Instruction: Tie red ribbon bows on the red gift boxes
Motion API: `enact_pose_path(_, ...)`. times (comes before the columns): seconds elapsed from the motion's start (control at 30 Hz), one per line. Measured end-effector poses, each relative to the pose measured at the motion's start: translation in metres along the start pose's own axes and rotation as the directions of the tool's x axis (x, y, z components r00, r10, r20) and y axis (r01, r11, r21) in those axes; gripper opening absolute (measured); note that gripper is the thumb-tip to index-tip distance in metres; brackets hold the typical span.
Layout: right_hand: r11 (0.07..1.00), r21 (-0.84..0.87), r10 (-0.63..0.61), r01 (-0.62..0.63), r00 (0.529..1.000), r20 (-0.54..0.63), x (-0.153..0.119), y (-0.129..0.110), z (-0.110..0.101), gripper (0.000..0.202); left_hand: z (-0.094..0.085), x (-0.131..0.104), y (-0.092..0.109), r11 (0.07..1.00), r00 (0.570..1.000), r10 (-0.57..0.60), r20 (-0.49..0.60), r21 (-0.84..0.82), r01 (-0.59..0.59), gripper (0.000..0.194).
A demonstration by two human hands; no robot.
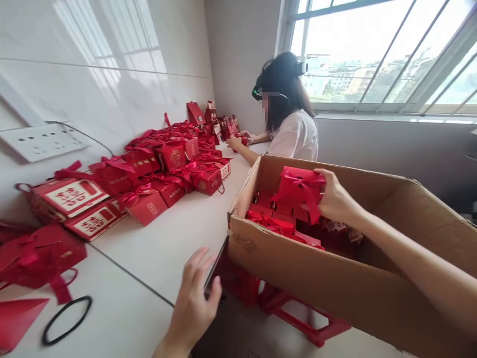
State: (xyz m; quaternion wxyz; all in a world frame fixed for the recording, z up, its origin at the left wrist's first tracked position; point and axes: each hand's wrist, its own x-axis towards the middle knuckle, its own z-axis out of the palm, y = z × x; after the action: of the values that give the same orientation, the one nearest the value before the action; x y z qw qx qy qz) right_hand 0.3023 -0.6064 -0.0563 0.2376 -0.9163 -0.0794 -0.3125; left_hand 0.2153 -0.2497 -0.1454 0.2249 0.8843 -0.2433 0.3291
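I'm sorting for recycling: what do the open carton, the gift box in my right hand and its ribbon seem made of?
Carton: matt brown cardboard, by its worn rim. Gift box: probably smooth red card, by its flat, thin panels. Ribbon: likely fabric, satin-like, by its soft sheen and limp tail.

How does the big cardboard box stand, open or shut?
Open: no flaps cover the top of the cardboard box, and red boxes show inside.

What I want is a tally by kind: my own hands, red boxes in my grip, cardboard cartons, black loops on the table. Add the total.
Your left hand and right hand: 2
Held red box: 1
Cardboard carton: 1
Black loop: 1
Total: 5
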Motion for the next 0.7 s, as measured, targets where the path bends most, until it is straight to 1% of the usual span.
enact_pose_path(0.03,0.998,-0.062,0.018,-0.013,0.996,0.085,-0.002,0.003,0.007,0.069,0.017,0.018,0.017,0.999,0.999,0.032,0.013,-0.019,-0.032,0.038)
enact_pose_path(0.07,0.996,-0.084,0.025,-0.016,0.993,0.114,-0.004,0.004,0.012,0.071,0.032,0.033,0.034,0.998,0.998,0.058,0.012,-0.031,-0.058,0.043)
enact_pose_path(0.1,0.995,-0.092,0.034,-0.022,0.99,0.137,-0.006,0.004,0.016,0.078,0.046,0.046,0.048,0.995,0.996,0.09,0.023,-0.037,-0.089,0.047)
enact_pose_path(0.17,0.996,-0.065,0.066,-0.056,0.984,0.163,-0.01,0.005,0.017,0.088,0.067,0.064,0.069,0.993,0.993,0.115,0.037,-0.043,-0.113,0.048)
enact_pose_path(0.23,0.993,-0.089,0.096,-0.076,0.962,0.256,-0.011,0.01,0.01,0.089,0.082,0.071,0.077,0.992,0.994,0.107,0.027,-0.07,-0.105,0.043)
enact_pose_path(0.33,0.966,-0.254,0.151,-0.046,0.899,0.412,-0.006,0.03,-0.007,0.075,0.091,0.071,0.071,0.987,0.992,0.127,0.019,-0.101,-0.125,0.034)
enact_pose_path(0.37,0.95,-0.309,0.186,-0.04,0.869,0.458,-0.003,0.039,-0.011,0.072,0.093,0.07,0.068,0.984,0.99,0.142,0.02,-0.109,-0.139,0.032)
enact_pose_path(0.4,0.935,-0.351,0.231,-0.046,0.83,0.508,-0.001,0.049,-0.015,0.072,0.093,0.069,0.065,0.982,0.988,0.153,0.021,-0.115,-0.15,0.03)
enact_pose_path(0.43,0.922,-0.383,0.284,-0.06,0.778,0.56,0.002,0.06,-0.016,0.073,0.094,0.069,0.062,0.98,0.987,0.159,0.01,-0.124,-0.157,0.029)
enact_pose_path(0.5,0.899,-0.424,0.386,-0.107,0.648,0.656,0.004,0.082,-0.017,0.076,0.095,0.068,0.058,0.977,0.987,0.162,-0.017,-0.138,-0.163,0.028)
enact_pose_path(0.53,0.888,-0.441,0.427,-0.132,0.592,0.683,0.004,0.093,-0.016,0.076,0.096,0.068,0.056,0.976,0.986,0.166,-0.024,-0.141,-0.168,0.028)
enact_pose_path(0.57,0.874,-0.459,0.465,-0.158,0.547,0.696,0.004,0.104,-0.014,0.077,0.097,0.068,0.055,0.974,0.984,0.175,-0.032,-0.141,-0.178,0.029)
enact_pose_path(0.63,0.838,-0.502,0.539,-0.215,0.476,0.695,-0.001,0.12,-0.01,0.079,0.1,0.067,0.054,0.971,0.981,0.191,-0.036,-0.14,-0.194,0.03)
enact_pose_path(0.7,0.792,-0.541,0.609,-0.283,0.423,0.671,-0.008,0.13,-0.006,0.083,0.102,0.068,0.055,0.971,0.98,0.194,-0.033,-0.137,-0.197,0.032)
